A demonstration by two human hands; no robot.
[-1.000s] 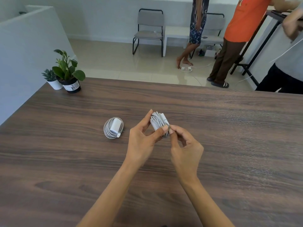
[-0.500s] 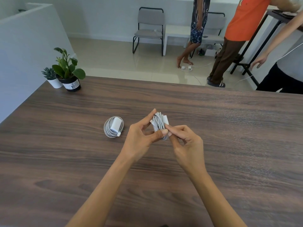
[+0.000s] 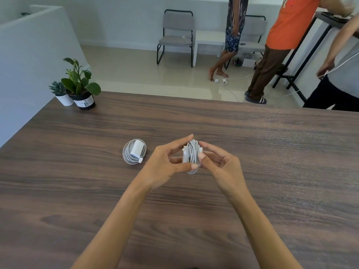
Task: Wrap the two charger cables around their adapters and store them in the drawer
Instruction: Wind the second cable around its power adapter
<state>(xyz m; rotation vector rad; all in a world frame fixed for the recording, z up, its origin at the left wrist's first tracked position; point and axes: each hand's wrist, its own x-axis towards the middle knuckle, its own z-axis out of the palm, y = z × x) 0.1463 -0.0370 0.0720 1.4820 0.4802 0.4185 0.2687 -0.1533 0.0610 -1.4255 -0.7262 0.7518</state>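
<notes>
A white adapter with its grey-white cable wound around it is held just above the wooden table. My left hand pinches this bundle between thumb and forefinger. My right hand grips its right side with thumb and fingertips. A second white adapter ringed by its coiled cable lies flat on the table, a little left of my left hand and apart from it. No drawer is in view.
Two small potted plants stand at the table's far left corner beside a white partition. Beyond the far edge are chairs, several standing people and a charger on the floor.
My right hand has shifted from pinching the cable end at the bundle's lower front to gripping the bundle's right side. The bundle has turned more upright. The coiled charger on the table has not moved.
</notes>
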